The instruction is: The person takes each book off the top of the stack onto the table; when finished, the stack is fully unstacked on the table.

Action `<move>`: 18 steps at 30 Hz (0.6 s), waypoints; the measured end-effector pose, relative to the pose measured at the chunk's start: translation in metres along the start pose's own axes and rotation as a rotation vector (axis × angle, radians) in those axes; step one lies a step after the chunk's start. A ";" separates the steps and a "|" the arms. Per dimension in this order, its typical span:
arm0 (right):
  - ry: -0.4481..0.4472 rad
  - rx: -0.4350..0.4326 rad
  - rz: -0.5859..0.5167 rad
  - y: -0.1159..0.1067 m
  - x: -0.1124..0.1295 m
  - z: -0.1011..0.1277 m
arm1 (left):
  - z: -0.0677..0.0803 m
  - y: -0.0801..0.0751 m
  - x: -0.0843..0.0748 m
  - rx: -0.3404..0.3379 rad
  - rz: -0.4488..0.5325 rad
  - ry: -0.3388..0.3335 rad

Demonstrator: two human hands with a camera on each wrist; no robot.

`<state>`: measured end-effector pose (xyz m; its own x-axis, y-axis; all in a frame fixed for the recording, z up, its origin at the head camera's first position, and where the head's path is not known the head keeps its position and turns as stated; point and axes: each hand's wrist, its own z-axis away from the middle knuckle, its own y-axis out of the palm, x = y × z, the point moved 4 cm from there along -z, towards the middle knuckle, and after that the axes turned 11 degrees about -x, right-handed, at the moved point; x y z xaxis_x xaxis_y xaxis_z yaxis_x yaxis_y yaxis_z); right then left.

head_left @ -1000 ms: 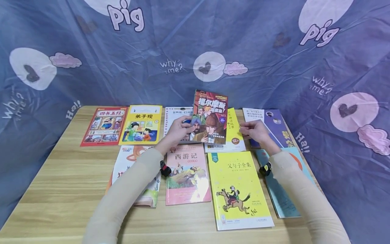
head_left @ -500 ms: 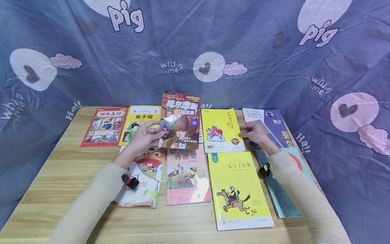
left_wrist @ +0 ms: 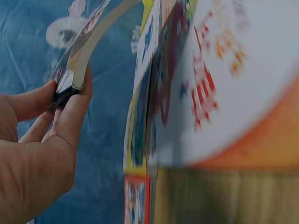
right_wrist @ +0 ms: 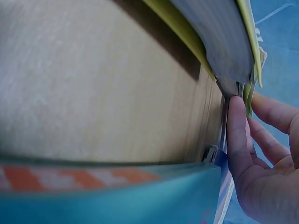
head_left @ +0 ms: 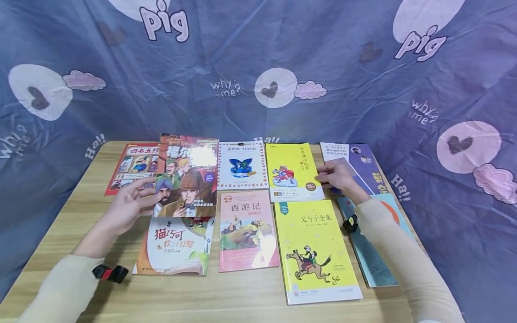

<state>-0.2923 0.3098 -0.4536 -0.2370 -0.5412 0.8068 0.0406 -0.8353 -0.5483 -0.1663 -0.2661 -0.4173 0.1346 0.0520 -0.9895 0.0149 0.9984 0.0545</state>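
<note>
My left hand (head_left: 131, 204) grips the left edge of a comic-style book (head_left: 187, 179) with detective figures on its cover. In the left wrist view the thumb lies on one face and fingers on the other, with the book bending. It is held up over the yellow-and-white book, mostly covering it, and over the top of a white picture book with a cat title (head_left: 173, 246). My right hand (head_left: 339, 177) pinches the right edge of a yellow book (head_left: 288, 166) in the back row; the right wrist view shows fingers at its page edge (right_wrist: 229, 51).
A red book (head_left: 131, 166) lies back left. A white book with a blue butterfly (head_left: 241, 166) is beside the yellow one. In front lie a pink book (head_left: 248, 233), a larger yellow book (head_left: 319, 255) and a teal book (head_left: 379, 251). Purple books (head_left: 365, 166) lie back right. Behind hangs a blue cloth (head_left: 186, 107).
My left hand has carried the detective book leftward and nearer, off the yellow and butterfly books, which now show fully. The right hand stays at the yellow book's edge.
</note>
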 end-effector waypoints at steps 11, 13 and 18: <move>0.004 0.008 -0.022 0.001 0.000 -0.004 | 0.044 -0.071 0.016 0.123 0.059 0.040; 0.004 0.006 -0.023 0.001 0.000 -0.004 | 0.051 -0.084 0.020 0.174 0.113 0.046; 0.009 -0.004 -0.020 0.001 -0.001 -0.004 | 0.065 -0.116 0.030 0.260 0.192 0.029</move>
<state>-0.2963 0.3101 -0.4557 -0.2464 -0.5235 0.8156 0.0319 -0.8455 -0.5331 -0.0992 -0.3819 -0.4447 0.1312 0.2436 -0.9610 0.2455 0.9312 0.2695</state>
